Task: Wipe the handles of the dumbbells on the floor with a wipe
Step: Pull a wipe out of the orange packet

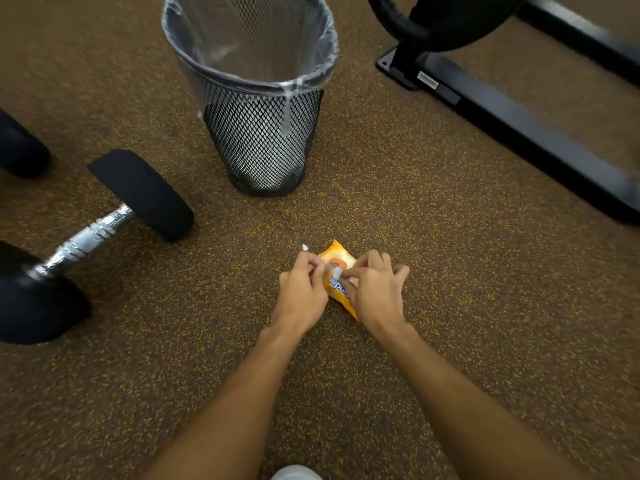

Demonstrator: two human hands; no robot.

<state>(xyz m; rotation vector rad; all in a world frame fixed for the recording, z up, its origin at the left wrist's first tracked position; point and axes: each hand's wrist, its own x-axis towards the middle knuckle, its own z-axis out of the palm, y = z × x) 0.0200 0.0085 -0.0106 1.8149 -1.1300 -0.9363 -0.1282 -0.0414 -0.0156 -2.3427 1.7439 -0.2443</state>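
An orange wipe packet [338,259] lies on the speckled floor in front of me. My left hand [302,292] grips its left side with curled fingers. My right hand [375,289] pinches something small and white at the packet's top middle. A black dumbbell with a chrome handle [85,239] lies at the left, well apart from both hands. The black end of a second dumbbell [19,147] shows at the far left edge.
A black mesh waste bin [258,91] with a clear liner stands upright beyond the packet. A black exercise machine frame [519,133] crosses the upper right. A tiny white scrap [304,247] lies by the packet. A white shoe tip [296,472] shows at the bottom.
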